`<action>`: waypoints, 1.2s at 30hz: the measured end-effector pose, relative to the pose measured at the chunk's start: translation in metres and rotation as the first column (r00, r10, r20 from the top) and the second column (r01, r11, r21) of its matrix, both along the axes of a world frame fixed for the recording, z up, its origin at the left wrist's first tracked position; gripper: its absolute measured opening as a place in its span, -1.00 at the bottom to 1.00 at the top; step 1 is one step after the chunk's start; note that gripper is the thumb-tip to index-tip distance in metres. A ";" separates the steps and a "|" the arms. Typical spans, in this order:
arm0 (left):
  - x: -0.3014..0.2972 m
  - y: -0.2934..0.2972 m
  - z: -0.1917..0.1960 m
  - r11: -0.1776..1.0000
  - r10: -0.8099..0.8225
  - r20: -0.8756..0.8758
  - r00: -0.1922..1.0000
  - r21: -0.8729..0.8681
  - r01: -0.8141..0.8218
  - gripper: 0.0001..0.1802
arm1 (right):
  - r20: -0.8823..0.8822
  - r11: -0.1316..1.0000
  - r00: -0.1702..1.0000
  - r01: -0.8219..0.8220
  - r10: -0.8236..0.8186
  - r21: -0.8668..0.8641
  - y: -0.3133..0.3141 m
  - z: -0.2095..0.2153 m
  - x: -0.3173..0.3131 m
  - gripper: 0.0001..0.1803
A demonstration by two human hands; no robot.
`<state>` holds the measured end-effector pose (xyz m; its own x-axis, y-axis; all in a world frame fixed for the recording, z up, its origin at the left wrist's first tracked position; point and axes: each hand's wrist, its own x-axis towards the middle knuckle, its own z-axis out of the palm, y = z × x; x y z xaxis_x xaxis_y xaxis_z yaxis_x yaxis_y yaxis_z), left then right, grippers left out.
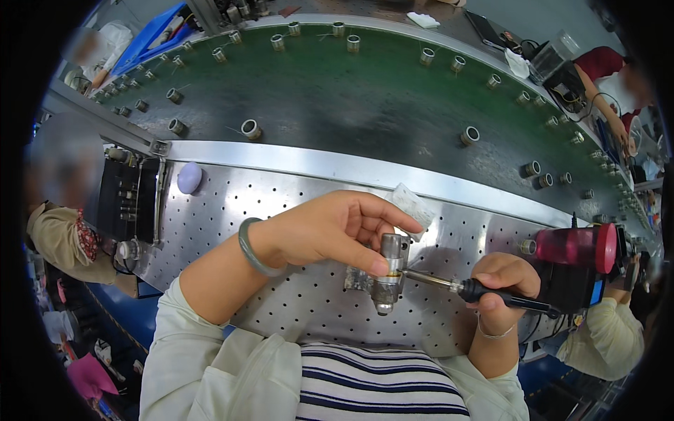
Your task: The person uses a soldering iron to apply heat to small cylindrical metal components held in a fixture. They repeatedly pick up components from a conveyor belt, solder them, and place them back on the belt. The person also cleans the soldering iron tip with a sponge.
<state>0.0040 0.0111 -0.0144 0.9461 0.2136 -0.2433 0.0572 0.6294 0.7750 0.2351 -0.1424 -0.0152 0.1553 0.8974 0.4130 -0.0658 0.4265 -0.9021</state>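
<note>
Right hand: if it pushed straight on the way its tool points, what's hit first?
The metal cylinder, met by the tip of the tool in the right hand. The tip may already be touching it; depth is unclear.

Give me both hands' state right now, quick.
Left hand: partly open, thumb on the metal cylinder; can't tell if it grips it.
Right hand: closed, holding the black-handled driver.

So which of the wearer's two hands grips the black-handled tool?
The right hand, wearing a thin bracelet, grips the black-handled tool; the left hand holds the metal cylinder.
</note>
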 end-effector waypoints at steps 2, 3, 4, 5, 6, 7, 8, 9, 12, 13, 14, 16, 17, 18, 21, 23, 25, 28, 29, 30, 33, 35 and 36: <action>0.001 -0.001 0.002 1.000 0.010 -0.010 1.000 -0.008 -0.010 -0.24 | 0.012 1.000 1.000 0.001 -0.001 0.009 -0.001 -0.001 0.001 -0.74; 0.002 -0.001 0.001 1.000 0.004 -0.003 1.000 -0.011 -0.004 -0.23 | 0.015 1.000 1.000 -0.001 0.000 0.015 -0.001 0.000 0.001 -0.74; 0.002 -0.001 0.001 1.000 -0.001 0.005 1.000 -0.014 0.001 -0.23 | 0.034 1.000 0.999 -0.011 0.010 0.021 -0.002 0.001 0.002 -0.73; 0.001 -0.001 0.000 1.000 -0.003 0.009 1.000 -0.016 0.003 -0.22 | 0.039 1.000 0.999 -0.012 0.011 0.020 -0.002 0.000 0.002 -0.73; 0.001 -0.001 0.000 1.000 0.000 0.007 1.000 -0.016 0.000 -0.22 | 0.044 1.000 0.999 -0.012 0.011 0.019 -0.002 -0.001 0.002 -0.73; 0.000 -0.001 0.001 1.000 0.003 0.006 1.000 -0.016 -0.003 -0.21 | 0.049 1.000 0.999 -0.012 0.012 0.018 -0.002 -0.001 0.002 -0.73; 0.000 -0.001 0.001 1.000 0.005 0.005 1.000 -0.016 -0.005 -0.21 | 0.054 1.000 0.998 -0.015 0.014 0.016 -0.003 -0.001 0.002 -0.73; 0.001 -0.001 0.000 1.000 0.005 0.000 1.000 -0.013 -0.005 -0.21 | 0.058 1.000 0.998 -0.017 0.017 0.014 -0.003 -0.001 0.003 -0.74; 0.001 -0.001 -0.001 1.000 0.010 -0.015 1.000 -0.003 -0.010 -0.20 | 0.122 0.997 0.992 -0.032 0.024 0.063 0.000 0.001 0.003 -0.74; 0.001 -0.002 -0.001 1.000 0.013 -0.021 1.000 -0.001 -0.013 -0.20 | 0.151 0.995 0.988 -0.039 0.025 0.089 0.001 0.002 0.003 -0.74; 0.001 -0.002 -0.001 1.000 0.015 -0.025 1.000 0.001 -0.015 -0.20 | 0.166 0.994 0.986 -0.048 0.032 0.097 0.002 0.002 0.004 -0.75; 0.001 -0.001 -0.001 1.000 0.009 -0.022 1.000 -0.003 -0.009 -0.20 | 0.194 0.991 0.980 -0.069 0.046 0.113 0.002 0.003 0.005 -0.76; 0.002 -0.001 -0.001 1.000 0.005 -0.021 1.000 -0.003 -0.005 -0.20 | 0.164 0.992 0.986 -0.059 0.040 0.111 0.001 0.002 0.005 -0.76; 0.003 -0.001 -0.002 1.000 0.007 -0.014 1.000 -0.009 -0.007 -0.20 | 0.133 0.993 0.991 -0.049 0.035 0.109 0.001 0.000 0.005 -0.75; 0.004 -0.002 -0.003 1.000 0.006 0.007 1.000 -0.013 -0.006 -0.21 | -0.043 0.993 0.998 0.053 -0.049 0.110 -0.001 0.000 0.004 -0.71; -0.001 -0.001 -0.005 1.000 0.008 0.015 1.000 0.008 -0.008 -0.21 | -0.048 0.990 0.995 0.097 -0.093 0.100 -0.001 0.001 0.004 -0.67; -0.006 -0.001 -0.007 1.000 0.014 0.039 0.999 0.006 -0.014 -0.23 | -0.073 0.986 0.989 0.134 -0.127 0.101 0.003 0.004 -0.003 -0.67; -0.001 0.011 0.005 0.996 0.092 0.055 0.994 0.013 -0.093 -0.32 | -0.103 0.987 0.986 0.137 -0.128 0.088 -0.001 0.003 0.001 -0.64; -0.002 0.018 0.006 0.988 0.148 0.055 0.987 0.024 -0.150 -0.35 | -0.087 0.978 0.978 0.196 -0.190 0.075 -0.001 0.003 -0.001 -0.64; -0.007 0.027 0.005 0.955 0.257 0.035 0.966 0.144 -0.259 -0.40 | -0.082 0.971 0.971 0.230 -0.224 0.067 -0.001 0.001 -0.001 -0.62; -0.033 0.074 0.017 0.637 0.579 -0.095 0.810 0.673 -0.376 -0.61 | -0.069 0.952 0.950 0.306 -0.304 0.017 -0.001 0.001 -0.004 -0.58; -0.065 0.115 0.006 -0.061 0.764 0.174 0.622 0.978 -0.198 -0.69 | -0.080 0.947 0.944 0.321 -0.320 0.005 -0.001 0.002 -0.005 -0.57; -0.080 0.133 0.000 -0.208 0.795 0.274 0.541 0.961 -0.182 -0.69 | -0.080 0.945 0.941 0.328 -0.328 -0.013 -0.002 0.004 -0.005 -0.55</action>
